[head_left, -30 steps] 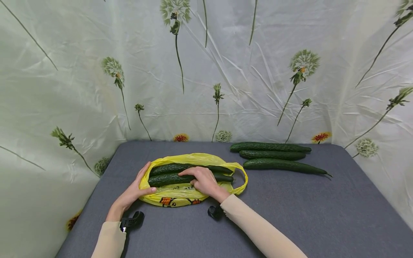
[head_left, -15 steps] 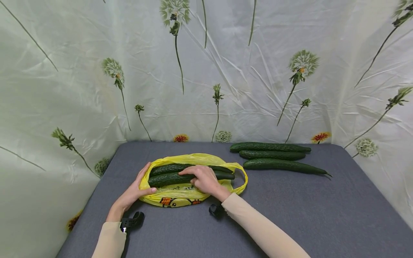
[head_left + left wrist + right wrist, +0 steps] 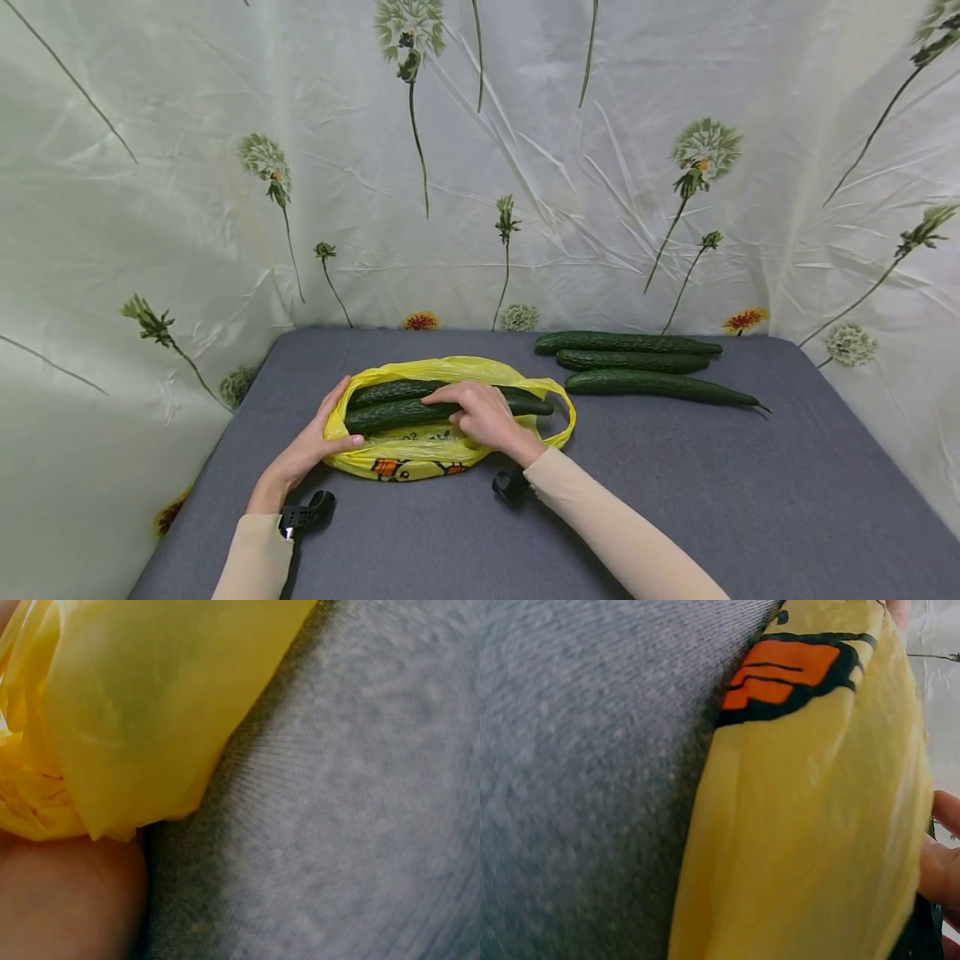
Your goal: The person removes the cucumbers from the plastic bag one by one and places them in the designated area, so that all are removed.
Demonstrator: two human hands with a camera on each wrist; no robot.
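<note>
Gripping near cucumber (image 3: 393, 415) inside yellow bag (image 3: 360, 461): right hand (image 3: 483, 414), fingers bent over. Left hand (image 3: 315, 442) spread wide, thumb and fingers holding bag's end.

Plain cream sleeves (image 3: 618, 525), black wrist devices (image 3: 302, 517), one visibly perforated.

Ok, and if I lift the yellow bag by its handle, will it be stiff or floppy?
Probably floppy: the bag looks thin and its sides are crumpled. It'll likely sag and tilt, since the visible handle sits at one end. It may also feel heavy, with long cucumbers lying in it.
</note>
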